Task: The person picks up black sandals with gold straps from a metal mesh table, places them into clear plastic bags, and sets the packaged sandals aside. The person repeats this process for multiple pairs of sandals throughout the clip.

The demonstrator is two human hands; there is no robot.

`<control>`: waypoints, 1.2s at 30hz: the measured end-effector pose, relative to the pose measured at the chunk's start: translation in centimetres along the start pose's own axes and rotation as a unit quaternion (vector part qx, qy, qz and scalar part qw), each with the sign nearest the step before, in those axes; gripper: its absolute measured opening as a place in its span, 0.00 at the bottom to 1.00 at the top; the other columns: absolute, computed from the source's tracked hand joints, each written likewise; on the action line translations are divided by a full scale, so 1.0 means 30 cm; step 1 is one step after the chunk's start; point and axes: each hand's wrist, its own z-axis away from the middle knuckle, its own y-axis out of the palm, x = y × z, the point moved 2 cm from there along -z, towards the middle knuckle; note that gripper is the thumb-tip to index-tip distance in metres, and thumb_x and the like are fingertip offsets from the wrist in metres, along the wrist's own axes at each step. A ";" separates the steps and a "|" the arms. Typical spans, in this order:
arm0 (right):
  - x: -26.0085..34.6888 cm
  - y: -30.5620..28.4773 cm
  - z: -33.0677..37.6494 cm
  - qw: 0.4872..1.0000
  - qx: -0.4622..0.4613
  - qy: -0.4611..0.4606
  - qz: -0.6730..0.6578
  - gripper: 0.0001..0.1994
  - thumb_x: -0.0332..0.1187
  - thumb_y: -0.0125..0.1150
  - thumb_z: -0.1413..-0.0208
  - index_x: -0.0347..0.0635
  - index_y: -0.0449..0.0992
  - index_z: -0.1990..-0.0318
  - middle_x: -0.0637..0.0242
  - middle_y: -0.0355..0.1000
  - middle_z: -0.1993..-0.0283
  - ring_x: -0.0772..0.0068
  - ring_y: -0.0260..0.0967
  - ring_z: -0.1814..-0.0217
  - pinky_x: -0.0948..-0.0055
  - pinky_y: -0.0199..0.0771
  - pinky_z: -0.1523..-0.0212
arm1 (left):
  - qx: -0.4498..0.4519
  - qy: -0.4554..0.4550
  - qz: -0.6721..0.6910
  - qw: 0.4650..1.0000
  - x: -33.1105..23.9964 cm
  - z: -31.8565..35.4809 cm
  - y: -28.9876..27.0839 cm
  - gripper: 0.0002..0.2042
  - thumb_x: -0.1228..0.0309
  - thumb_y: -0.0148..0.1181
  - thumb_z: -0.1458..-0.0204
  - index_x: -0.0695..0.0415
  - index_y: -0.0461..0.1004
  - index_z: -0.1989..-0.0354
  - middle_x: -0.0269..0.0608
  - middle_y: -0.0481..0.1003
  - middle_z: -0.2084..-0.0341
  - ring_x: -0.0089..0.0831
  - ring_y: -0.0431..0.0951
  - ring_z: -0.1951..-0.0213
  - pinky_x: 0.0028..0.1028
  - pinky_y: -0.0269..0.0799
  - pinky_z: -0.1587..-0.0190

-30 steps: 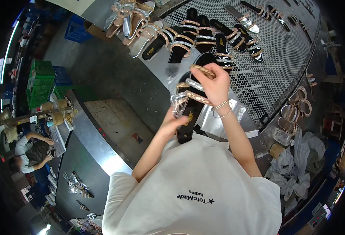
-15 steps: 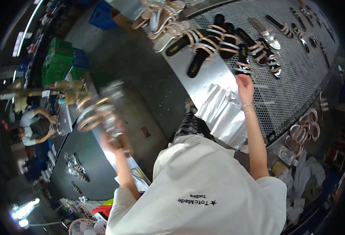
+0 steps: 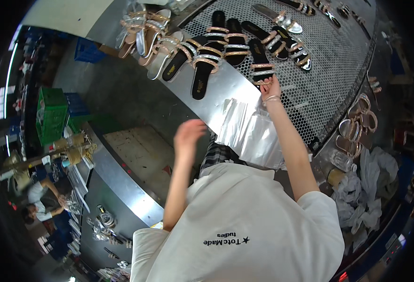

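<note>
My right hand point(image 3: 270, 89) reaches onto the perforated metal table point(image 3: 329, 80) and pinches the near end of a black sandal point(image 3: 261, 66) with gold and silver straps. That sandal lies in a row of similar black sandals point(image 3: 216, 51). My left hand point(image 3: 188, 134) hovers blurred over the floor, left of the table's edge. It holds nothing and its fingers are loosely apart. Clear plastic bags point(image 3: 249, 131) hang over the table's edge between my two arms.
Silver and rose-gold sandals point(image 3: 143, 33) lie at the row's left end. Loose strap loops point(image 3: 355, 129) and crumpled white wrapping point(image 3: 371, 188) sit on the right. Green crates point(image 3: 51, 113), a blue crate point(image 3: 87, 49) and a metal bench point(image 3: 117, 183) stand left, where another person point(image 3: 40, 202) works.
Both hands held a gold-strapped sandal a second ago. My left hand swung it away to the left and has come back holding nothing. My right hand moved onto the black sandal.
</note>
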 end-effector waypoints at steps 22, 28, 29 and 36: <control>0.465 -0.674 0.659 0.528 0.124 -0.286 0.790 0.11 0.36 0.65 0.57 0.37 0.76 0.71 0.61 0.71 0.72 0.66 0.67 0.68 0.69 0.67 0.66 | 0.322 0.336 -0.437 0.770 0.519 0.027 0.610 0.10 0.68 0.63 0.60 0.59 0.69 0.76 0.43 0.69 0.75 0.41 0.70 0.66 0.37 0.65 0.63; 0.283 -0.700 0.619 0.571 0.009 -0.427 0.701 0.11 0.29 0.61 0.60 0.39 0.74 0.65 0.55 0.69 0.62 0.54 0.66 0.61 0.61 0.66 0.56 | 0.306 0.306 -0.518 0.738 0.537 0.049 0.636 0.16 0.60 0.67 0.64 0.61 0.71 0.80 0.48 0.70 0.77 0.45 0.70 0.69 0.41 0.63 0.64; 0.267 -0.688 0.622 0.553 0.049 -0.476 0.682 0.10 0.29 0.60 0.60 0.39 0.74 0.67 0.56 0.69 0.61 0.54 0.65 0.59 0.62 0.65 0.56 | 0.299 0.301 -0.498 0.756 0.565 0.045 0.635 0.14 0.63 0.66 0.63 0.60 0.72 0.80 0.48 0.70 0.77 0.46 0.70 0.70 0.42 0.63 0.66; 0.209 -0.646 0.635 0.666 0.077 -0.384 0.634 0.10 0.34 0.63 0.54 0.42 0.73 0.65 0.61 0.70 0.62 0.61 0.65 0.59 0.67 0.65 0.57 | 0.299 0.220 -0.294 0.881 0.497 0.040 0.562 0.07 0.72 0.53 0.49 0.63 0.75 0.72 0.44 0.74 0.76 0.35 0.72 0.71 0.33 0.65 0.68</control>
